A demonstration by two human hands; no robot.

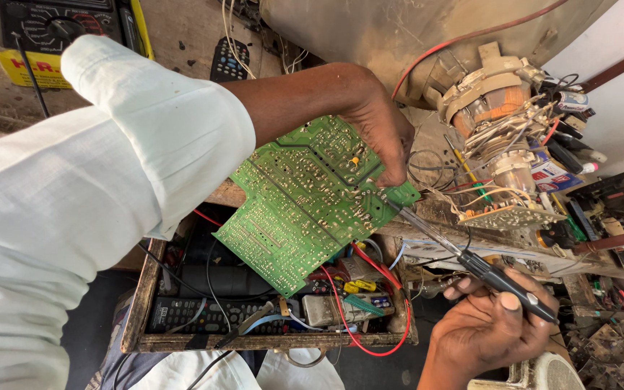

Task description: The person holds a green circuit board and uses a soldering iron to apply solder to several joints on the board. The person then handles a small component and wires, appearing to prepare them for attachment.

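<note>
Two hands work over a cluttered repair bench. The left hand (378,130), reaching in from a white sleeve (110,144), bends at the wrist with fingers clamped on the upper edge of a green circuit board (305,202), held tilted above an open wooden drawer (142,289) of remotes and wires. The right hand (489,325), low down, curls its fingers tight around a soldering iron (503,282) whose tip touches the board's right corner. A dusty picture tube (399,36) lies behind, a multimeter (52,29) beyond.
</note>
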